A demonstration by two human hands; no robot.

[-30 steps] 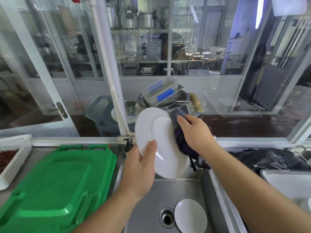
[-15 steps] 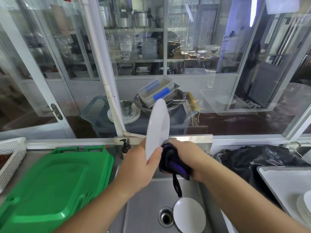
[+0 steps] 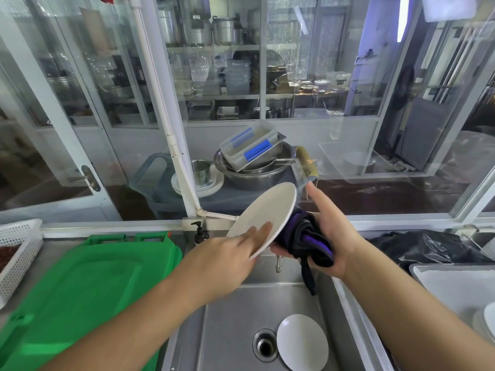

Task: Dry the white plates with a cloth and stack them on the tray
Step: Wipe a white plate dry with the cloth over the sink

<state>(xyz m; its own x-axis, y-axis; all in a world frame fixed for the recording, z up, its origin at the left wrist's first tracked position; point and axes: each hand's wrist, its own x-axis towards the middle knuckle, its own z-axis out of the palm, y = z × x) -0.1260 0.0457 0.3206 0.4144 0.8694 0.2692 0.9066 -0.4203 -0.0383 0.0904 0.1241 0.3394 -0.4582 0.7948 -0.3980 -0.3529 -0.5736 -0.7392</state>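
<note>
1. Right hand (image 3: 325,231): palm up beneath the plate, cupping a bunched dark purple cloth (image 3: 305,241) against the plate's underside. The forefinger is extended and free; the remaining fingers support cloth and plate together. One tail of the cloth hangs down towards the sink.

2. Left hand (image 3: 227,253): fingers laid flat on the upper face of the white plate (image 3: 265,212) near its lower rim, pressing rather than clasping. The plate is pinched between this hand and the cloth-filled right palm.

3. Change noted: half a second ago the plate stood nearly edge-on and upright in the left hand, the cloth at its lower edge. It now lies tilted, face up and leaning to the left, with the cloth underneath. The judgement is that wiping has passed to the back of the plate.

4. Position: the plate is held in the air above the steel sink (image 3: 230,325), clear of all surfaces.

5. Outstanding: a second white plate (image 3: 302,341) lies in the sink basin beside the drain, apparently undried.

6. Destination: the tray (image 3: 452,287) sits at the right, with the edge of a white stack (image 3: 488,321) just visible. Transfer is likely the next step.
</note>
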